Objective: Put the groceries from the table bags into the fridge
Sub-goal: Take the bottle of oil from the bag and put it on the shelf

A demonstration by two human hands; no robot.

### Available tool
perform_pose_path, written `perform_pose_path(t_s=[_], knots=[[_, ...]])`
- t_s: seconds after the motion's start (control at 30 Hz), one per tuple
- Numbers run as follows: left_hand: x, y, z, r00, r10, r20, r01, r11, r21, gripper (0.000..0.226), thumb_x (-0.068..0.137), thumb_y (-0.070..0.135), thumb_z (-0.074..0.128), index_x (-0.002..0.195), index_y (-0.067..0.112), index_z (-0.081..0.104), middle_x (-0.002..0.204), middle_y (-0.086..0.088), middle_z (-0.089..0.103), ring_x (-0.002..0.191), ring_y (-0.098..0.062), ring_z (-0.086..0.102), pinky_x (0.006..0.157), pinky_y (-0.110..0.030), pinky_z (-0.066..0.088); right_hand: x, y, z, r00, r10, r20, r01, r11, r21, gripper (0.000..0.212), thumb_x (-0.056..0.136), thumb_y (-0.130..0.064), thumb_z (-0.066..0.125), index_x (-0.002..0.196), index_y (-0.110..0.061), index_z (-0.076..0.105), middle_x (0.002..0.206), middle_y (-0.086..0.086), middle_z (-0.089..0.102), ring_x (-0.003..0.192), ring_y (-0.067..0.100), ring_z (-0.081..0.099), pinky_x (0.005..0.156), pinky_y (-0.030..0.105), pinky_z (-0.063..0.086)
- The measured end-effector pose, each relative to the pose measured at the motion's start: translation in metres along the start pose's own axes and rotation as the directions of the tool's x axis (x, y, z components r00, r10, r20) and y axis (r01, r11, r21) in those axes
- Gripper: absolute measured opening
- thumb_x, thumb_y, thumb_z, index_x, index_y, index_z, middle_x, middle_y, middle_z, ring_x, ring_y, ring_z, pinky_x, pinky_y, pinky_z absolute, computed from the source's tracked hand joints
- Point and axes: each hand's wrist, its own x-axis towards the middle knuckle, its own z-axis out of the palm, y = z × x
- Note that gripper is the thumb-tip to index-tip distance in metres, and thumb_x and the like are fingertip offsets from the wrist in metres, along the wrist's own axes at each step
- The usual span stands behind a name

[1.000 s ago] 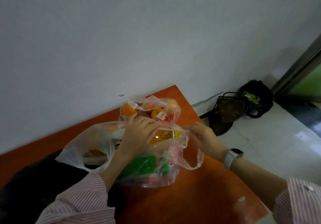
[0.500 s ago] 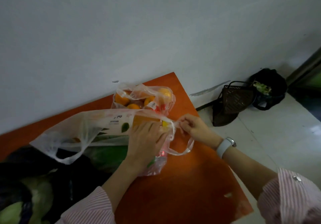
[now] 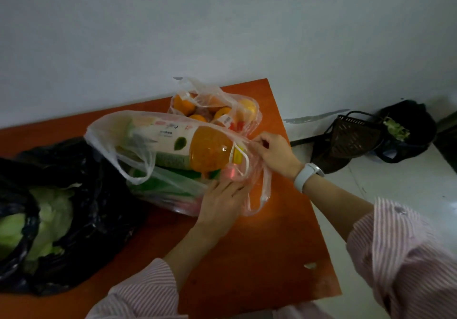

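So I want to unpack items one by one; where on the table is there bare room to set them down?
Bare orange table lies between the clear bag and the near edge, right of the black bag. The far side is crowded: clear bag, fruit bag, both hands.

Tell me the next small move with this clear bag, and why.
Probably pull the clear bag's mouth wider, then lift out the orange juice bottle. The right hand pinches the bag's edge by the bottle's cap end, the left hand rests on the bag's near side, and the bottle lies on top.
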Motion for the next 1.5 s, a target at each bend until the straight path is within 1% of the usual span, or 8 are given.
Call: perform_pose_path(t_s=[0.23,0.37,0.5,0.63,0.8,1.0,1.23,1.5], knots=[[-0.023,0.003,0.015,0.983,-0.053,0.174,0.051,0.999,0.019,0.041,0.072,0.014,0.038,0.101,0.015,0.068,0.095,0.000,0.071,0.089,-0.020,0.065,0.075,-0.032,0.052,0.009,0.031,0.025,0.990,0.088,0.114,-0.071,0.987,-0.145,0.012,0.089,-0.012,0.054,0.088,-0.010,0.066,0.093,0.008,0.068,0.082,0.020,0.058,0.069,0.027,0.041],[-0.029,-0.007,0.002,1.000,-0.028,0.009,0.028,1.000,0.006,0.025,0.076,0.012,0.047,0.095,0.019,0.061,0.095,-0.001,0.069,0.090,-0.020,0.062,0.080,-0.033,0.047,0.004,0.034,0.030,0.991,0.057,0.119,-0.036,0.984,-0.173,0.019,0.087,-0.006,0.052,0.094,-0.006,0.070,0.099,0.015,0.064,0.092,0.029,0.058,0.070,0.028,0.041],[-0.026,-0.023,-0.012,0.987,-0.024,-0.156,0.038,0.995,0.090,0.029,0.075,0.014,0.059,0.104,0.015,0.058,0.106,-0.006,0.065,0.100,-0.021,0.053,0.086,-0.034,0.037,-0.014,0.010,0.019,0.978,-0.124,-0.165,0.113,0.991,-0.077,0.028,0.092,-0.016,0.046,0.114,-0.008,0.061,0.109,0.013,0.054,0.101,0.024,0.051,0.087,0.024,0.038],[-0.011,-0.038,-0.034,0.955,-0.101,-0.277,0.144,0.979,0.142,0.029,0.086,0.023,0.052,0.113,0.015,0.057,0.119,-0.008,0.060,0.117,-0.021,0.045,0.096,-0.041,0.033,-0.030,-0.022,0.015,0.964,-0.266,-0.002,0.259,0.942,-0.215,0.051,0.083,-0.049,0.050,0.115,-0.010,0.052,0.107,0.007,0.053,0.097,0.018,0.048,0.083,0.029,0.040],[0.003,-0.057,-0.052,0.972,-0.200,-0.122,0.224,0.945,0.239,0.052,0.085,0.035,0.047,0.132,0.012,0.044,0.140,-0.014,0.045,0.133,-0.027,0.027,0.109,-0.047,0.017,-0.035,-0.025,0.022,0.984,-0.165,0.059,0.174,0.879,-0.444,0.026,0.091,-0.029,0.052,0.099,-0.005,0.048,0.089,0.014,0.058,0.077,0.029,0.052,0.062,0.032,0.031],[0.018,-0.075,-0.063,0.997,-0.077,-0.018,0.079,0.959,0.272,0.067,0.082,0.058,0.037,0.131,0.013,0.040,0.134,-0.013,0.051,0.126,-0.031,0.044,0.108,-0.050,0.019,-0.031,-0.056,-0.009,0.991,-0.059,0.120,0.076,0.987,-0.143,0.025,0.092,-0.021,0.052,0.069,-0.012,0.046,0.072,0.014,0.063,0.070,0.030,0.059,0.061,0.035,0.039],[0.028,-0.104,-0.083,0.999,-0.052,-0.005,0.052,0.989,0.138,0.107,0.046,0.063,0.075,0.133,0.016,0.034,0.132,-0.010,0.053,0.123,-0.028,0.050,0.104,-0.051,0.032,-0.011,-0.130,-0.034,0.955,0.252,0.154,-0.279,0.942,0.186,0.037,0.092,-0.011,0.048,0.055,-0.010,0.046,0.043,0.001,0.047,0.039,0.008,0.042,0.043,0.020,0.034],[0.033,-0.158,-0.120,0.900,-0.391,-0.193,0.344,0.909,-0.233,0.085,0.062,0.071,0.057,0.132,0.027,0.036,0.127,0.001,0.050,0.116,-0.018,0.049,0.095,-0.037,0.044,0.014,-0.258,-0.023,0.993,0.038,0.115,-0.065,0.968,0.241,0.036,0.095,-0.009,0.041,0.060,-0.010,0.052,0.052,0.002,0.045,0.049,0.014,0.041,0.052,0.025,0.035]])
